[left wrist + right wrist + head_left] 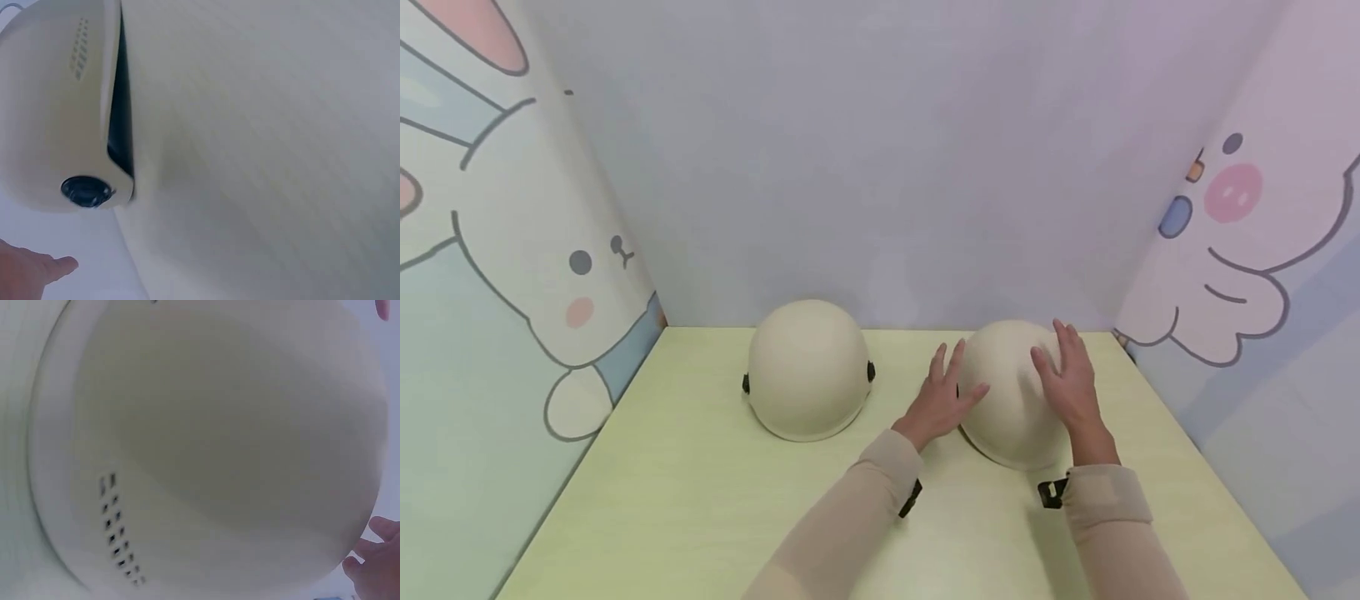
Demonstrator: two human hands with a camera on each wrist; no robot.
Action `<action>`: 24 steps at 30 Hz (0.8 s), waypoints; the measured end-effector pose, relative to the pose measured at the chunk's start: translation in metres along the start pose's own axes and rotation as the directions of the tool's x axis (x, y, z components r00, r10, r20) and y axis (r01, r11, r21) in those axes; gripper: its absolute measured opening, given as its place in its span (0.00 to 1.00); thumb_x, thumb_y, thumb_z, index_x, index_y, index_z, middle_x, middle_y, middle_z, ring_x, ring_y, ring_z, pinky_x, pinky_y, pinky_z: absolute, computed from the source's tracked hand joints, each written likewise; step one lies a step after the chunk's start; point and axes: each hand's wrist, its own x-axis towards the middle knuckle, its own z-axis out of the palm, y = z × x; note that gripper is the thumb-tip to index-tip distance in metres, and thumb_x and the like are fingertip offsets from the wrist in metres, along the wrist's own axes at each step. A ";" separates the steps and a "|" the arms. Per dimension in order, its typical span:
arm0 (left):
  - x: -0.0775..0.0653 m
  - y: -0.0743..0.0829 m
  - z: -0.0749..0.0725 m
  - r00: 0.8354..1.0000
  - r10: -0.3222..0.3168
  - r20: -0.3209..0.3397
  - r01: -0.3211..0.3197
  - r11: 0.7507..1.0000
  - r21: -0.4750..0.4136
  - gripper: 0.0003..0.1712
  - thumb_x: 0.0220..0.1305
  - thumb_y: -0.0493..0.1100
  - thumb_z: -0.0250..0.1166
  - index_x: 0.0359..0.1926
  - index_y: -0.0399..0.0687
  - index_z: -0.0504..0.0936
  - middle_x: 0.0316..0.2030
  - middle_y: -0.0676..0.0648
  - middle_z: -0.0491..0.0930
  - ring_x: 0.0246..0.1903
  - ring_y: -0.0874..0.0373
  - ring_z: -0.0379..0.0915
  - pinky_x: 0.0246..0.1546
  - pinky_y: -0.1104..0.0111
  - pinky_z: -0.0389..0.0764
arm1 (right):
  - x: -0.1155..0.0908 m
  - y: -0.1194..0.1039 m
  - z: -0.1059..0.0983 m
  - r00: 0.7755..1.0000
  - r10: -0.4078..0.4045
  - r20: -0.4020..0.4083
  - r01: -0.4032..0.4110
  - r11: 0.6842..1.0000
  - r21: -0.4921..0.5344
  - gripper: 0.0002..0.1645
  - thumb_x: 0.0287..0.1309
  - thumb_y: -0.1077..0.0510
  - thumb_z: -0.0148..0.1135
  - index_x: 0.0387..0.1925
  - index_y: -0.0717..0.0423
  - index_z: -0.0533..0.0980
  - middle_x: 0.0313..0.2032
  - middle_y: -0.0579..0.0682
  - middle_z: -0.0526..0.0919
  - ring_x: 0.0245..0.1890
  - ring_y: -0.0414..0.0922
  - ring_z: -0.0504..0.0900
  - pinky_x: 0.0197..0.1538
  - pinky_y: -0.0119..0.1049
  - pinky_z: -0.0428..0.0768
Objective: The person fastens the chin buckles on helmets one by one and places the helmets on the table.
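Observation:
Two cream helmets sit dome up on the table. Both my hands are round the right helmet [1011,408]. To its left is my left hand [943,398], fingers spread and thumb in front of the shell. In the left wrist view, a gap separates that hand [28,272] from the helmet's black side fitting [86,191]. My right hand [1071,385] reaches along the right side with fingers extended; whether it touches the shell I cannot tell. Small vent holes [119,534] show on the helmet in the right wrist view. The left helmet [808,371] stands apart from both hands.
The pale yellow-green table [700,492] meets a plain grey-lilac wall [880,167] at the back. Cartoon-printed panels stand on both sides, a rabbit [550,250] left and a pink-snouted figure [1232,192] right. A black strap piece [1052,493] shows at my right cuff.

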 end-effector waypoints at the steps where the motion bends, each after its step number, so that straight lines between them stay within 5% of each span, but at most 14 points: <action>1: -0.001 -0.001 -0.003 1.000 0.005 -0.003 -0.005 1.000 0.004 0.47 0.69 0.71 0.45 0.78 0.63 0.34 0.75 0.42 0.36 0.65 0.36 0.57 0.58 0.46 0.66 | 0.000 -0.005 0.001 1.000 -0.018 -0.006 0.018 1.000 -0.003 0.41 0.71 0.43 0.50 0.76 0.57 0.51 0.73 0.66 0.45 0.72 0.64 0.42 0.66 0.65 0.42; 11: -0.013 -0.006 -0.030 0.999 0.031 -0.012 -0.031 0.999 0.023 0.46 0.71 0.69 0.45 0.77 0.65 0.32 0.76 0.44 0.33 0.67 0.41 0.55 0.60 0.49 0.66 | 0.003 -0.043 0.013 0.994 -0.106 -0.005 0.106 0.993 0.053 0.39 0.70 0.47 0.53 0.75 0.56 0.54 0.74 0.63 0.48 0.72 0.62 0.46 0.67 0.62 0.46; 16: -0.017 -0.016 -0.043 0.996 0.075 -0.050 -0.069 0.990 0.126 0.44 0.72 0.64 0.49 0.78 0.60 0.37 0.75 0.40 0.35 0.69 0.38 0.50 0.60 0.47 0.64 | 0.000 -0.053 0.023 0.994 -0.114 0.000 0.113 0.987 0.113 0.39 0.71 0.48 0.53 0.75 0.55 0.53 0.74 0.61 0.49 0.73 0.58 0.45 0.68 0.59 0.45; 24: -0.022 -0.035 -0.073 0.967 0.225 -0.119 -0.157 0.896 0.415 0.42 0.70 0.51 0.59 0.77 0.49 0.49 0.73 0.32 0.43 0.72 0.35 0.36 0.65 0.46 0.54 | -0.007 -0.070 0.052 0.994 -0.109 -0.005 0.107 0.964 0.241 0.39 0.71 0.49 0.52 0.76 0.54 0.51 0.74 0.55 0.52 0.73 0.55 0.48 0.69 0.56 0.48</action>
